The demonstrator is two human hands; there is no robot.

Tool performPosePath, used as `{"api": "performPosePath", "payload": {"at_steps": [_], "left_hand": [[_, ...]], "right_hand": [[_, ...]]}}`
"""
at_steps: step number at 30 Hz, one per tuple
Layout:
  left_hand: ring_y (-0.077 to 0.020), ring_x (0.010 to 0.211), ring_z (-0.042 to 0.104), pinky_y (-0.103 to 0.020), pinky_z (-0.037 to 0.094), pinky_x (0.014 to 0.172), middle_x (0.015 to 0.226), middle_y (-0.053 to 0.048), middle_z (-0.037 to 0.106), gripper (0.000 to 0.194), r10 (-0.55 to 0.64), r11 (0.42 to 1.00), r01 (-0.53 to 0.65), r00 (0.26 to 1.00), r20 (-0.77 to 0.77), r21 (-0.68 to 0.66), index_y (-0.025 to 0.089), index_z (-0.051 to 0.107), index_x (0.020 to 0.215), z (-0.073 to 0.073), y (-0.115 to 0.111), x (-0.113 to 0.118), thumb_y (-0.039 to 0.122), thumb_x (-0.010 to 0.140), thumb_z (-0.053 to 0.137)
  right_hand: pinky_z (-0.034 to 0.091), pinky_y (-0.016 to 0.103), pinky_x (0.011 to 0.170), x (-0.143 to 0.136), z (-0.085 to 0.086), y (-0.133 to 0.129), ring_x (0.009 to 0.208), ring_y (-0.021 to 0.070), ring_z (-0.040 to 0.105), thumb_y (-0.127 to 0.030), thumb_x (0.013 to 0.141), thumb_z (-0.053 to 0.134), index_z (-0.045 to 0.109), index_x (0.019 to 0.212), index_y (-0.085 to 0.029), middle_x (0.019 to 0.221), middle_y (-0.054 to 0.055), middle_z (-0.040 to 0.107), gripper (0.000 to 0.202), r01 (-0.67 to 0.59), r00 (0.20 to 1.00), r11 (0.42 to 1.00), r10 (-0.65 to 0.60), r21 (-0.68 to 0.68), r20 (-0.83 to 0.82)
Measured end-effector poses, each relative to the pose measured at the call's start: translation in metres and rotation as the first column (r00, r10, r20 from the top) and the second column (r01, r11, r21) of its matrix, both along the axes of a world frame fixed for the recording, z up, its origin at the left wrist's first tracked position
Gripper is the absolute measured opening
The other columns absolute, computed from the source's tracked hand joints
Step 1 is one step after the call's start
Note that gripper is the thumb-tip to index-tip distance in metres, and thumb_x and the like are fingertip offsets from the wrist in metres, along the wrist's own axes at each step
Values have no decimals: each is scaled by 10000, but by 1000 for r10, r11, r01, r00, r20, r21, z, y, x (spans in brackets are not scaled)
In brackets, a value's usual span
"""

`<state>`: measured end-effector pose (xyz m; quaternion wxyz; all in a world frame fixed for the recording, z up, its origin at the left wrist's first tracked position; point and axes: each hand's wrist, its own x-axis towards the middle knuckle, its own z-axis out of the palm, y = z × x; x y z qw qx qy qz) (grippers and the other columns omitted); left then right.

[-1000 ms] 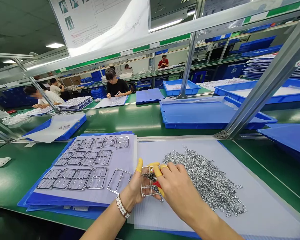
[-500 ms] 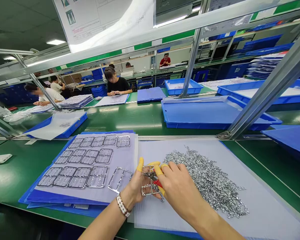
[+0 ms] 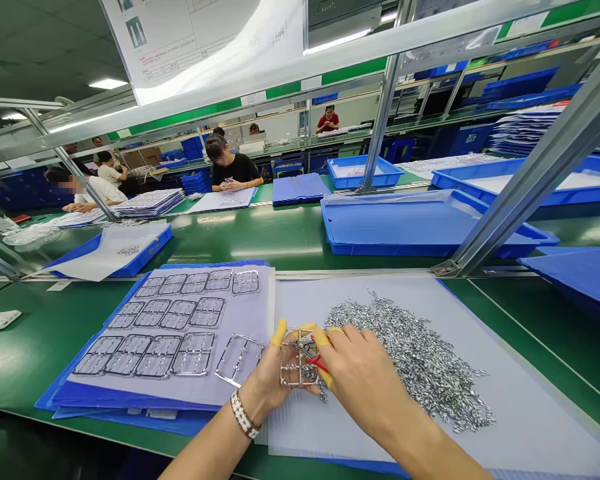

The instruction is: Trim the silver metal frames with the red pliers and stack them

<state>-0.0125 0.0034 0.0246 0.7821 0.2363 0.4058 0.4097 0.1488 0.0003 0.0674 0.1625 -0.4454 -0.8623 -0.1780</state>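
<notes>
My left hand (image 3: 274, 373) holds a small silver metal frame (image 3: 291, 383) upright, with yellow covers on its fingertips. My right hand (image 3: 363, 373) grips a red-handled tool (image 3: 319, 362), whose metal end is at the frame's upper part. Some small metal pieces hang below the left fingers. To the left, several similar frames (image 3: 194, 353) lie in rows on a white sheet over blue boards; one larger-looking frame (image 3: 239, 359) lies tilted beside my left wrist. A big pile of small silver pieces (image 3: 410, 353) is spread on a white sheet (image 3: 510, 400) to the right.
Behind the sheets a metal rail crosses the green table (image 3: 215, 243). Blue trays (image 3: 395, 230) stand beyond it, one with paper (image 3: 115, 250) at left. A slanted metal post (image 3: 530, 160) rises at right. Several people sit at benches farther back.
The held frame has turned to face the camera more squarely, and the tool's metal end shows more clearly at its upper part. Both hands have stayed nearly in place.
</notes>
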Motion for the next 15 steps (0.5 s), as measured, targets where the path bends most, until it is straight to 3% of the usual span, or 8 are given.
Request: {"api": "performPosePath", "payload": {"at_steps": [5, 10, 15], "left_hand": [[-171, 645, 597, -301, 489, 553, 998, -87, 645, 748, 20, 999, -18, 996, 86, -27, 265, 485, 1344, 6, 4, 2, 746, 785, 364], [-105, 577, 513, -173, 303, 443, 872, -67, 649, 741, 54, 998, -50, 993, 107, -46, 221, 523, 1317, 7, 7, 6, 727, 791, 397], [-119, 610, 515, -182, 284, 458, 904, -82, 656, 753, 41, 999, -39, 995, 96, -20, 211, 500, 1338, 0, 8, 8, 724, 801, 375]], "right_hand": [[316, 355, 681, 0, -7, -9, 769, 216, 520, -247, 696, 728, 612, 1045, -171, 790, 39, 629, 376, -10, 998, 1000, 11, 11, -63], [291, 357, 658, -5, -14, -13, 733, 203, 499, -244, 657, 740, 619, 925, -187, 756, 24, 608, 300, -22, 998, 1000, 22, 2, -51], [268, 360, 643, -5, -15, -13, 706, 198, 488, -175, 658, 708, 617, 869, -196, 718, 8, 585, 231, -21, 999, 1000, 22, 17, -36]]}}
